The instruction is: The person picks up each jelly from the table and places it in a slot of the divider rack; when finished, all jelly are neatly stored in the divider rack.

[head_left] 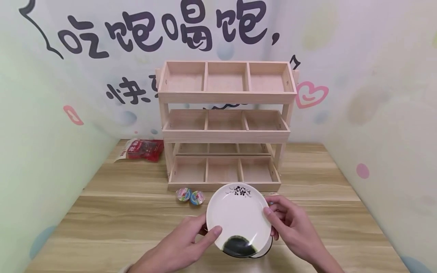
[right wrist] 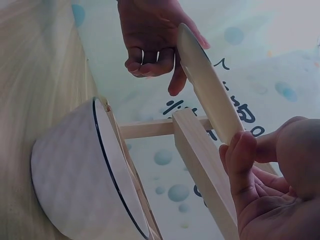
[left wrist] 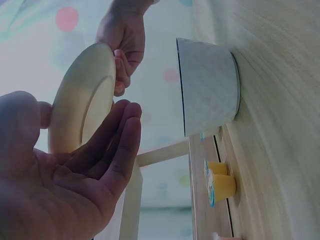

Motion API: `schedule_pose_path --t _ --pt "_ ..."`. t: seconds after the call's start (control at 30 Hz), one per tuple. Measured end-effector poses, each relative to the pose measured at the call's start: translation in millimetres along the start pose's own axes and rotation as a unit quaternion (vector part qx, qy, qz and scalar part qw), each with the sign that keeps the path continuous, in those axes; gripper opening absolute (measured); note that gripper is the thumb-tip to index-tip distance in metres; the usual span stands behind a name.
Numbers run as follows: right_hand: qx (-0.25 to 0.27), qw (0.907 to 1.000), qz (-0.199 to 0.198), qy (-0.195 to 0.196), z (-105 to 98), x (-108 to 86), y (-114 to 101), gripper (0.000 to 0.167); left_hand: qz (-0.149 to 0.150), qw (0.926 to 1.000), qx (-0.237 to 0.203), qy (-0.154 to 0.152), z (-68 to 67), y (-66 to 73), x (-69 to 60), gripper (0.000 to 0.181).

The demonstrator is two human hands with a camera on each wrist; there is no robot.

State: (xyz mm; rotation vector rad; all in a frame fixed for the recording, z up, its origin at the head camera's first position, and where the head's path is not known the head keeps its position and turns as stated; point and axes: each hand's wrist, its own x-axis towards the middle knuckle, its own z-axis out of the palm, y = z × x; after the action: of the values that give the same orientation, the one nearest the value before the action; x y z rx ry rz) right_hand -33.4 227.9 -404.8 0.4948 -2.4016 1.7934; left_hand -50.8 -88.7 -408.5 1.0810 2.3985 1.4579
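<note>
A round white plate [head_left: 239, 216] with a dark floral print and a dark green patch on its rim is held up in both hands. My left hand [head_left: 182, 240] pinches the left edge, thumb on top and fingers underneath. On the opposite side, my right hand [head_left: 295, 227] grips the rim between thumb and fingers. Below the plate a white bowl [right wrist: 80, 170] with a dark rim and textured side stands upright on the table, apart from the plate. The head view shows only a sliver of that bowl [head_left: 264, 252]; the left wrist view shows its side.
A wooden tiered rack [head_left: 225, 136] with divided compartments stands behind the plate. Two small jelly cups [head_left: 190, 196] lie before it, left of the plate. A red snack packet [head_left: 143, 149] lies at the rack's left. Printed walls enclose the wooden table [head_left: 112, 220].
</note>
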Motion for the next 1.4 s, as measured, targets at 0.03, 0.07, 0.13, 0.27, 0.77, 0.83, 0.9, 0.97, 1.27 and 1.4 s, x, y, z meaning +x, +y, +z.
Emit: schedule_pose_path --t 0.03,0.07,0.13,0.27,0.77,0.83,0.9,0.97,1.27,1.4 --pt "-0.001 1.0 -0.001 0.001 0.4 0.0 0.5 0.02 -0.001 1.0 -0.006 0.0 -0.1 -0.4 0.1 0.019" --pt "-0.002 1.0 -0.002 0.001 0.8 0.0 0.9 0.021 -0.002 0.9999 -0.011 0.0 -0.2 -0.9 0.2 0.018" --pt "-0.001 1.0 -0.004 0.001 1.9 0.1 1.7 0.021 -0.006 0.9997 -0.024 0.001 -0.4 -1.7 0.4 0.018" --pt "0.01 0.9999 -0.012 -0.004 4.4 0.7 3.1 0.022 -0.031 0.9983 -0.047 0.009 -1.7 -2.7 -1.4 0.021" --pt "-0.189 0.9758 -0.038 -0.103 -18.7 -7.2 37.6 0.01 -0.116 0.9705 0.012 0.211 -122.7 -45.0 -54.0 0.03" --pt "-0.197 0.9711 -0.047 -0.126 -26.2 -10.7 43.4 0.011 -0.153 0.9637 0.042 0.215 -151.0 -61.9 -63.5 0.033" --pt "-0.201 0.9654 -0.058 -0.156 -34.6 -15.2 49.7 0.012 -0.192 0.955 0.074 0.213 -175.8 -81.6 -70.7 0.037" --pt "-0.209 0.9578 -0.066 -0.186 -45.4 -20.1 55.3 0.012 -0.234 0.9472 0.084 0.202 -194.4 -104.6 -74.2 0.04" --pt "-0.343 0.9344 -0.035 -0.089 -129.3 -41.4 76.6 0.024 -0.33 0.9211 0.144 0.147 -221.5 -176.4 -62.0 0.049" --pt "-0.398 0.9152 0.051 -0.037 -166.1 -26.6 78.1 0.026 -0.306 0.917 0.212 0.143 -229.2 -192.4 -51.2 0.039"
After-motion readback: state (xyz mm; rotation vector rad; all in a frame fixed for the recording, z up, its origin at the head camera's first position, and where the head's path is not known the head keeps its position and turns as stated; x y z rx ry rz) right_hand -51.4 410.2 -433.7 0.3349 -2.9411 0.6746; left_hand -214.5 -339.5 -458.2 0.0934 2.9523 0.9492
